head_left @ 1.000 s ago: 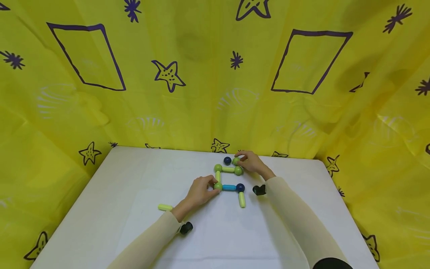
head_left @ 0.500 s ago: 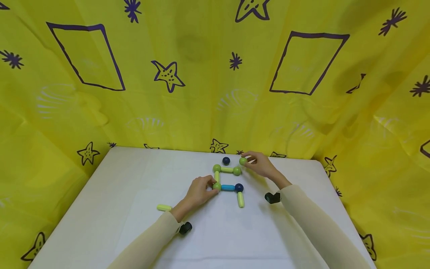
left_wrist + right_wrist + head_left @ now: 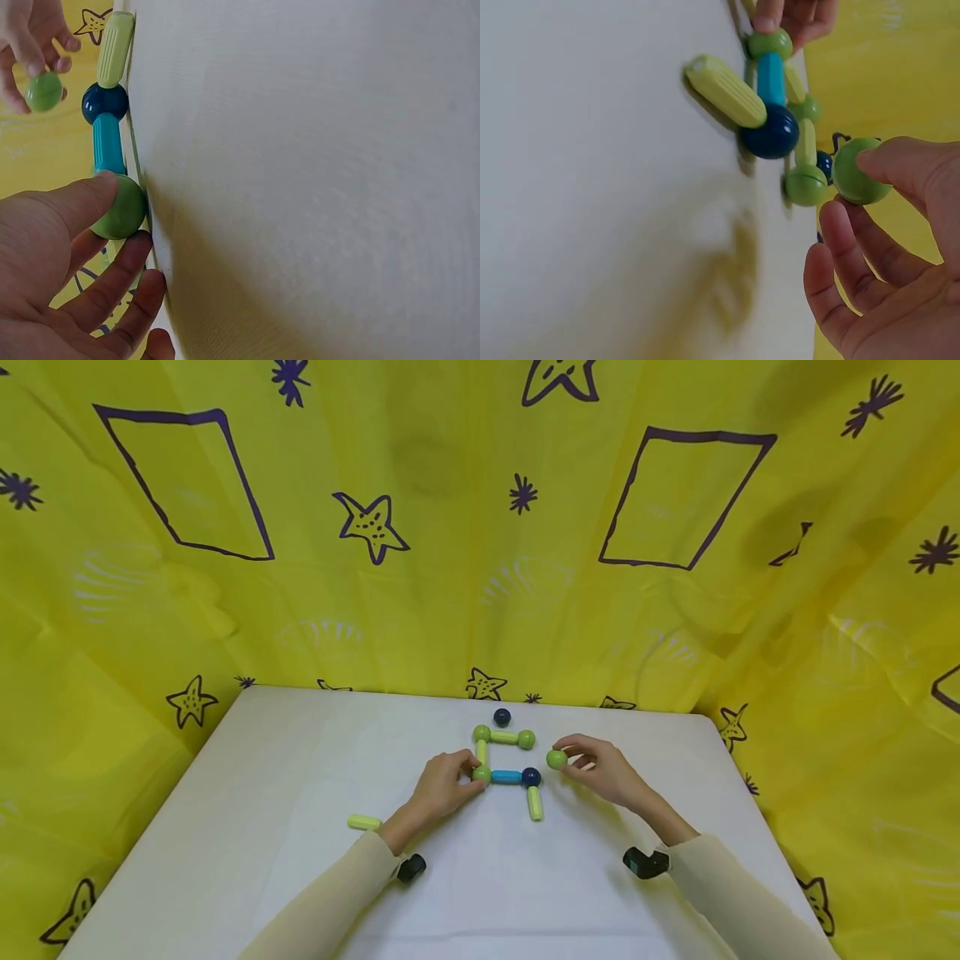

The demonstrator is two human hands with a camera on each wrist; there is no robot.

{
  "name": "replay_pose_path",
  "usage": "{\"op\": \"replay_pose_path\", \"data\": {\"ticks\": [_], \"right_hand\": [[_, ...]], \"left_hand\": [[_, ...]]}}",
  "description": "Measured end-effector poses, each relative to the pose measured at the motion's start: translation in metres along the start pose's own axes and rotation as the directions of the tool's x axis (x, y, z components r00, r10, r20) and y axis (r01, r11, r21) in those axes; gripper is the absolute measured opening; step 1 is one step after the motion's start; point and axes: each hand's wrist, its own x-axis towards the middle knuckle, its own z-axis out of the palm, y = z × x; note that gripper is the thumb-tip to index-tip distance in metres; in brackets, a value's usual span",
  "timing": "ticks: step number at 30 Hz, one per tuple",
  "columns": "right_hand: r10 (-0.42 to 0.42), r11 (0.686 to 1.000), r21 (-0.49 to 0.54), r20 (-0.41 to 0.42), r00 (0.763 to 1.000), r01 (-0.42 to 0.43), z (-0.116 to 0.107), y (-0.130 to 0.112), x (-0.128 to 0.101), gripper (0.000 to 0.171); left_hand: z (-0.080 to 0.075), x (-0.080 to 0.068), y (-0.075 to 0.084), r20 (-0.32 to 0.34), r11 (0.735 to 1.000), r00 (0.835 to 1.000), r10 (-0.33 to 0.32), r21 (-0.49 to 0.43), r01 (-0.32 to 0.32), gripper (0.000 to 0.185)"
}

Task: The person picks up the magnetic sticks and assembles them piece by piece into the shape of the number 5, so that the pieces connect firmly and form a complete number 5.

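My left hand (image 3: 444, 787) pinches the green ball (image 3: 124, 210) at the near left corner of a shape made of balls and rods. From that ball a blue rod (image 3: 506, 777) runs right to a dark blue ball (image 3: 531, 777), and a pale green rod (image 3: 535, 803) points from it toward me. Another pale green rod leads back to a far green ball (image 3: 482, 734), then a rod (image 3: 504, 737) joins it to a green ball (image 3: 527, 740). My right hand (image 3: 603, 770) holds a loose green ball (image 3: 861, 171) between thumb and fingers, right of the shape and above the table.
A loose dark blue ball (image 3: 502, 717) lies behind the shape near the table's back edge. One pale green rod (image 3: 364, 822) lies left of my left wrist. The white table (image 3: 225, 827) is bordered by a yellow patterned curtain (image 3: 435, 610).
My right hand has carried the green ball from behind the shape, moving right and toward me. The left hand keeps its pinch on the corner ball.
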Motion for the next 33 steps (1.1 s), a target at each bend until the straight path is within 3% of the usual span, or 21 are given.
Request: {"op": "replay_pose_path", "data": {"ticks": [7, 16, 33], "right_hand": [[0.003, 0.997, 0.076, 0.016, 1.0, -0.004, 0.014, 0.004, -0.034, 0.029], [0.035, 0.997, 0.072, 0.028, 0.999, -0.037, 0.04, 0.007, -0.066, 0.03], [0.012, 0.998, 0.055, 0.024, 1.0, -0.014, 0.061, 0.003, -0.071, 0.031]], "left_hand": [[0.001, 0.002, -0.004, 0.005, 1.0, 1.0, -0.008, 0.009, 0.008, 0.024], [0.002, 0.002, -0.002, 0.012, 1.0, 1.0, -0.02, 0.012, 0.02, 0.023], [0.002, 0.001, -0.003, 0.005, 1.0, 1.0, 0.012, 0.002, -0.012, 0.023]]}}
